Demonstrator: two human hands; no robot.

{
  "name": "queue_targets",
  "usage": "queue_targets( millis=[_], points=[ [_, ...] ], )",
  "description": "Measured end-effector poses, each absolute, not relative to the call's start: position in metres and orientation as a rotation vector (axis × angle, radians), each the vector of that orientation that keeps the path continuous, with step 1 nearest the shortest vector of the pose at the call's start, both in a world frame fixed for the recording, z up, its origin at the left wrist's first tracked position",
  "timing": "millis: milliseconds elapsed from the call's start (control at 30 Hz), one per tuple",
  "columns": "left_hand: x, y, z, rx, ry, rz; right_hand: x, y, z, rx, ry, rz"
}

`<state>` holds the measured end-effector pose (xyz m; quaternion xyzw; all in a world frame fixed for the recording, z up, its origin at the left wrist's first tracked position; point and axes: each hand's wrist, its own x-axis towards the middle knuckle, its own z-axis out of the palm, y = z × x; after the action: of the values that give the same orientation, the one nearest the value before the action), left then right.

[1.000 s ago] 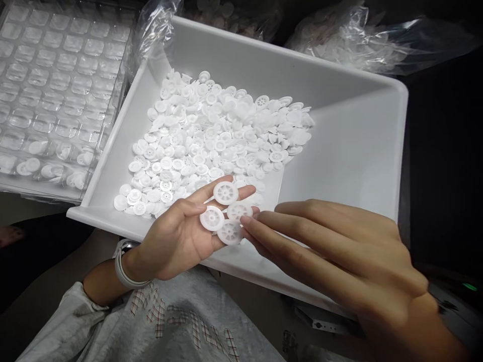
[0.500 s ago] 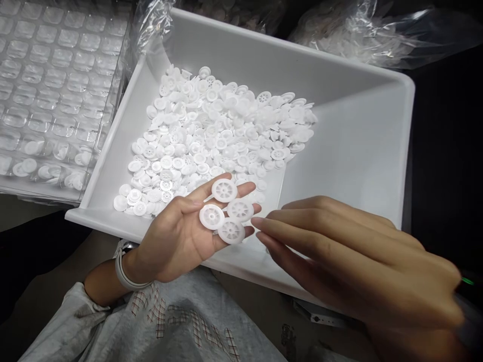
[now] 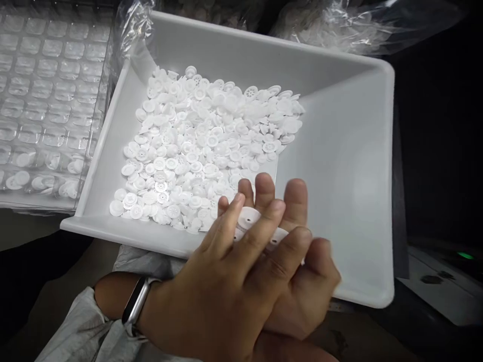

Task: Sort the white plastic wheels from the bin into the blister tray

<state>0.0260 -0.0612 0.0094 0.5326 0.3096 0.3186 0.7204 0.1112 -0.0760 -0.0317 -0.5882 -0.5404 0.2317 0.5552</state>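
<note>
Fingers (image 3: 245, 236) of your left hand (image 3: 226, 301) lie straight and close side by side, back of the hand up, pointing to 1 o'clock. Fingers (image 3: 296, 196) of your right hand (image 3: 313, 291) show beyond them, stretched and slightly parted, tips toward 12 o'clock. The left hand lies flat on the right. Between the two hands sit the white wheels (image 3: 249, 217); only two edges with small holes show, so the count cannot be told. Neither hand curls round them: they are pressed between the flat hands.

Both hands hover over the near rim of the white bin (image 3: 388, 201). A loose pile of like wheels (image 3: 204, 136) lies in the bin at 11 o'clock from the hands, close to them. A clear pocketed tray (image 3: 49, 90) lies at 10 o'clock beside the bin, with a few wheels in its near pockets. Clear plastic bags (image 3: 350, 25) lie at 12 to 1 o'clock behind the bin. A pale band (image 3: 136, 305) is on your left wrist, above a grey sleeve (image 3: 83, 332).
</note>
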Motion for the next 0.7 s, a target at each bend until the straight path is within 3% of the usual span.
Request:
queue_targets(
  millis=[133, 300, 700],
  points=[
    [0.017, -0.06, 0.015, 1.513, 0.653, 0.783, 0.105, -0.067, -0.031, -1.097, -0.872, 0.957],
    [-0.005, -0.053, 0.01, 1.313, 0.789, 0.912, 0.102, -0.06, -0.034, -0.795, -0.776, 1.211],
    [0.002, -0.063, -0.004, 1.56, 0.948, 0.989, 0.095, -0.056, -0.042, -0.741, -0.749, 1.209]
  ],
)
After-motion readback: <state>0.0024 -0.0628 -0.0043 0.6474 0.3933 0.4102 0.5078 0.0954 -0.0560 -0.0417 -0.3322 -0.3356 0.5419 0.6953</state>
